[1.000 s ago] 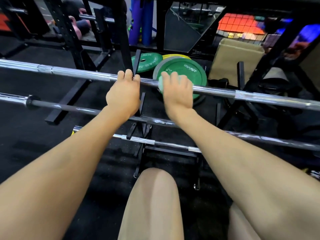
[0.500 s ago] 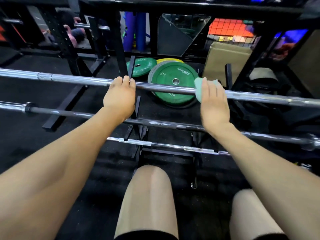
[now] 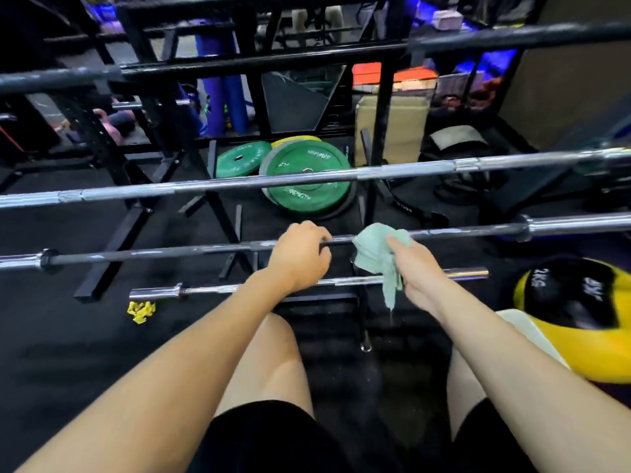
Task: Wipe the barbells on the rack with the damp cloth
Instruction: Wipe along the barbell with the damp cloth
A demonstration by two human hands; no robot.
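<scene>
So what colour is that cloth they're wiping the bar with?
Pale mint green cloth, held in the right hand; the head view shows it clearly.

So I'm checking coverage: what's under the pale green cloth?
The pale green cloth drapes over the dark middle barbell, gripped by the right hand. The covered stretch of bar is hidden.

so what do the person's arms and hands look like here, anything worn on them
Both arms are bare from the edge of the frame to the fingertips: no sleeves show. The left hand and the right hand wear no gloves, and no watch, band or ring is visible on either wrist or on the fingers that show. Lower down, black shorts cover the thighs, with the knees bare.
</scene>
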